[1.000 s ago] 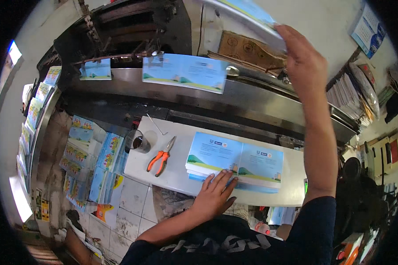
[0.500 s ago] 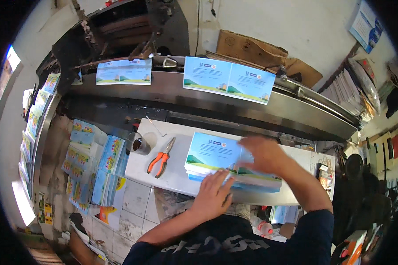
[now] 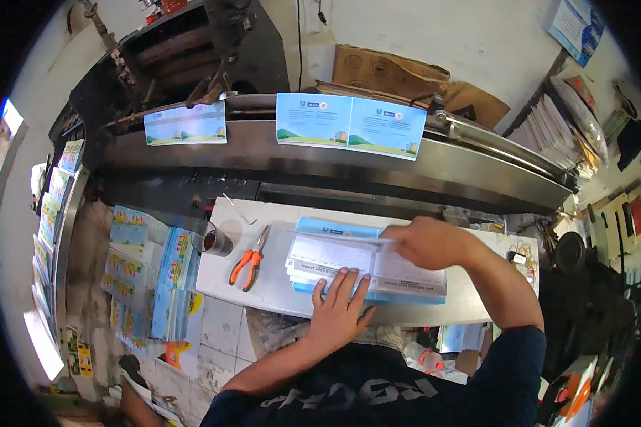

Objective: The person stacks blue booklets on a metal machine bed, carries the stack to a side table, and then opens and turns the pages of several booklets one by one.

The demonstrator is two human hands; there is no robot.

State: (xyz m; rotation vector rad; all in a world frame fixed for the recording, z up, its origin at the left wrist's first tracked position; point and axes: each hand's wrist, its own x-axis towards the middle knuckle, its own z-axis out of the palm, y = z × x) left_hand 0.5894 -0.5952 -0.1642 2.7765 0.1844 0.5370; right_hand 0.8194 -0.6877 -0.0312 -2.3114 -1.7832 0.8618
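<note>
A stack of blue printed sheets [image 3: 406, 299] lies on the white table in front of me. My right hand [image 3: 429, 243] is closed on the far edge of a printed sheet [image 3: 331, 250], which is lifted and curled toward me. Its white side with grey print faces up, and a strip of blue shows beyond its raised edge. With fingers outstretched, my left hand [image 3: 340, 309] rests at the near edge of the stack, pressing on the papers. The right fingertips are partly hidden.
Orange-handled pliers [image 3: 249, 260], a dark glass [image 3: 216, 240] and a thin metal rod [image 3: 239, 209] lie left of the stack. Blue sheets [image 3: 350, 124] lean on the metal machine bar behind. More printed stacks [image 3: 169, 277] stand at lower left; small items [image 3: 521, 260] sit at the right end.
The top sheet lay flat with its blue side up; its far edge is now raised and turned toward me by my right hand. My left hand stays near the stack's front edge.
</note>
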